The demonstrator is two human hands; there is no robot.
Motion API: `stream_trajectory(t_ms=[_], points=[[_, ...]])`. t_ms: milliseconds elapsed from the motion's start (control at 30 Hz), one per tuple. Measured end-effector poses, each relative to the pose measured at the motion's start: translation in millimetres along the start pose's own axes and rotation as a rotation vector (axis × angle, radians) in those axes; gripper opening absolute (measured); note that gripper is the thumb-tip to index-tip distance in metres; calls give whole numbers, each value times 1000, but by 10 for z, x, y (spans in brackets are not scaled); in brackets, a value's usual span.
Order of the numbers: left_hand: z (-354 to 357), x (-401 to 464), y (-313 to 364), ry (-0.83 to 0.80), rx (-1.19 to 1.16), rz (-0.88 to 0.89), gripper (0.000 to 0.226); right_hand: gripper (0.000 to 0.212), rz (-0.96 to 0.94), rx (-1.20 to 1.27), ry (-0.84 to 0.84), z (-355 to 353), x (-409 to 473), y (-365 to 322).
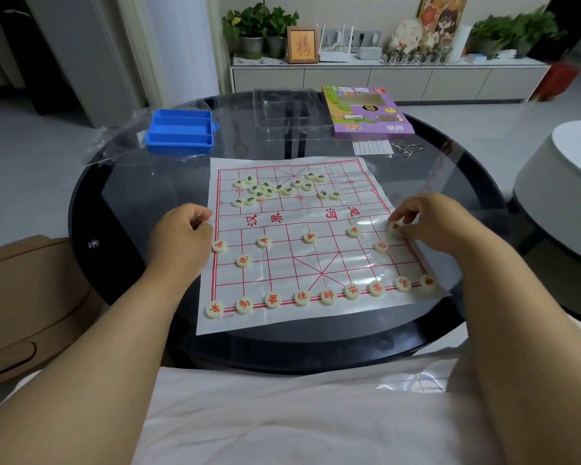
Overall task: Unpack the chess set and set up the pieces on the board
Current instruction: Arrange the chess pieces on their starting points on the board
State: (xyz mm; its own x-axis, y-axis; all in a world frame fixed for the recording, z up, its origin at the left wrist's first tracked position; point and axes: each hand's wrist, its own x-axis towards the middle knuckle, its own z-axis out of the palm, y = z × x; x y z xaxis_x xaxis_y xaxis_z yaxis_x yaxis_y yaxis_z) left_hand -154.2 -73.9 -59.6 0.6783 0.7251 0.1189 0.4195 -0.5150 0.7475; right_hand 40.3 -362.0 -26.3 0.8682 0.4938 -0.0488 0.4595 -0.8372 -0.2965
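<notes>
A white plastic sheet printed with a red Chinese chess grid, the board (282, 263), lies on a round dark glass table (121, 229). Red-lettered round pieces stand in a row (301, 298) along the near edge, with more on the lines above it. Green-lettered pieces (269, 188) lie in a loose heap at the far side. My right hand (430, 219) pinches a red-lettered piece (395, 226) at the board's right edge. My left hand (185, 229) rests with curled fingers at the left edge, holding nothing I can see.
A blue compartment tray (180, 130), a clear plastic insert (289, 112) and a purple game box (366, 109) sit at the far side of the table. Small white sticks (372, 147) and metal rings (408, 149) lie near the box. A brown carton (24, 307) stands at my left.
</notes>
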Motion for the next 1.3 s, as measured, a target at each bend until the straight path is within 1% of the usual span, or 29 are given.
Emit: stream_trajectory(t_ms=[67,133,267,400,533,633,733,800,900,1067,1167,1300], points=[[-2,-3,2,-1,-4,1,10,21,-34,18,38,-6,-14,-18],[-6,-7,5,1,-10,3,11,19,-87,65,36,-30,-45,-53],[-12,-10,6,-7,-8,4,9,20,-185,129,-79,-49,-127,-141],[-13,-14,6,-12,-15,-1,9,19,-188,60,-146,-29,-151,-164],[-11,-16,8,-9,-12,-1,9,19,-190,29,-147,-33,-137,-139],[-10,-13,11,-9,-13,-5,9,19,-193,65,-131,-32,-122,-145],[-11,-12,7,-6,-11,-3,10,27,-219,81,-83,17,-87,-200],[-10,-14,8,-8,-8,-2,9,33,-243,31,-87,71,-65,-244],[-11,-9,3,-11,-2,2,8,41,-268,-97,-136,119,-53,-308],[-14,-17,15,-7,-3,2,9,40,-274,-149,-153,103,-60,-349],[-13,-21,24,-10,-8,0,8,39,-267,-70,-127,121,-46,-330],[-22,-15,24,-25,-18,-9,6,37,-243,59,-50,106,-31,-343]])
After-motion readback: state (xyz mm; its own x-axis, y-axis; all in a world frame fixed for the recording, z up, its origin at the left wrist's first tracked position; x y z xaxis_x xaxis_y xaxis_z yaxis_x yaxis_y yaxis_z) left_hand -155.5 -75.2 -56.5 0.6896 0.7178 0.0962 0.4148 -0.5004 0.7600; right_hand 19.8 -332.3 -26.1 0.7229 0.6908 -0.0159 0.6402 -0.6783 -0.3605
